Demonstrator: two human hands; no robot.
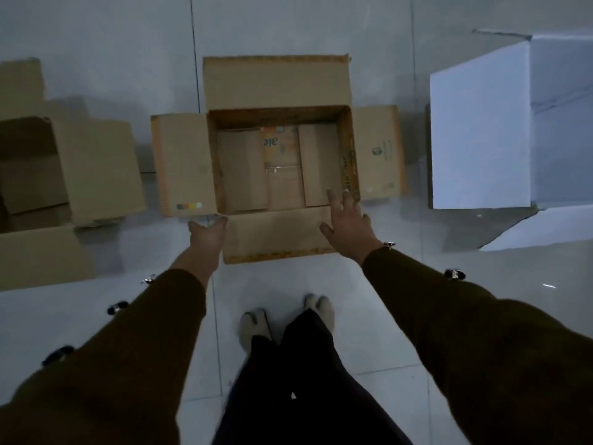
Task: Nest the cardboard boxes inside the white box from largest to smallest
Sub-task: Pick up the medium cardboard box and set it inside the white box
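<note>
An open brown cardboard box [276,81] stands on the floor straight ahead, all flaps folded outward and its bottom bare. My left hand [207,234] reaches to the near left corner, its fingers curled at the edge where the left and near flaps meet. My right hand [348,220] lies spread over the near right corner, fingers apart, touching the near flap. The big white box [479,136] stands open at the right, apart from both hands. Another open cardboard box [96,168] sits at the left.
The floor is pale glossy tile. My feet [285,319] and dark trousers stand just behind the middle box. A white flap [539,229] of the white box lies spread on the floor at the right. Narrow strips of bare floor separate the three boxes.
</note>
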